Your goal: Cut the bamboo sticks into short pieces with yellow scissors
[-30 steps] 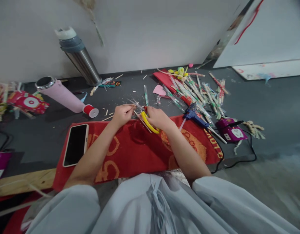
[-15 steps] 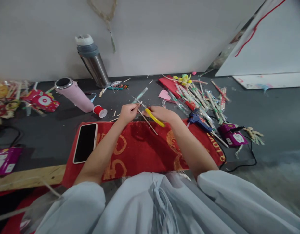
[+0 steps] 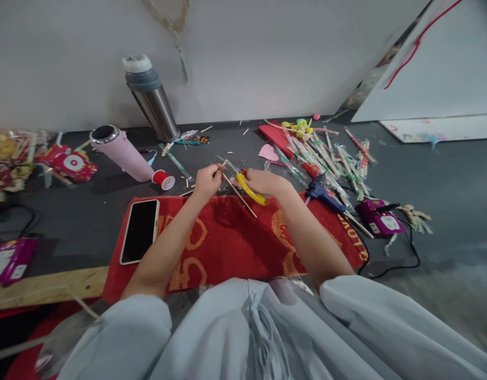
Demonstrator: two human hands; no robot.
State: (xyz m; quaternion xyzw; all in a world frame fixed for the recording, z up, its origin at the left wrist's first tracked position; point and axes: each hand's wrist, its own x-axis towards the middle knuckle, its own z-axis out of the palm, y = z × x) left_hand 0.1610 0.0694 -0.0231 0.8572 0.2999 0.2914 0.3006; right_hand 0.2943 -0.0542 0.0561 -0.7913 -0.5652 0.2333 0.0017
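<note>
My left hand (image 3: 208, 181) is closed, its fingertips pinching a thin wooden chopstick (image 3: 240, 196) that slants down to the right above the red towel (image 3: 235, 243). In my right hand (image 3: 263, 182) is a pair of scissors with yellow handles (image 3: 251, 191). The scissor blades point up and left, close to the chopstick's upper end by my left fingertips. Whether the blades touch it I cannot tell. A clear and green wrapper (image 3: 179, 164) lies on the dark table just left of my left hand, and small wood bits are scattered around.
A phone (image 3: 139, 232) lies on the towel's left side. A pink tumbler (image 3: 122, 153), a steel thermos (image 3: 154, 100) and a red spool (image 3: 163, 180) stand at the left. To the right are wrapped chopsticks (image 3: 322, 153), a blue glue gun (image 3: 325, 194) and a purple power box (image 3: 381, 217) with cords.
The clear and green wrapper, earlier just beyond my left fingers, now lies to the left of that hand. Both hands and the scissors stay almost in place.
</note>
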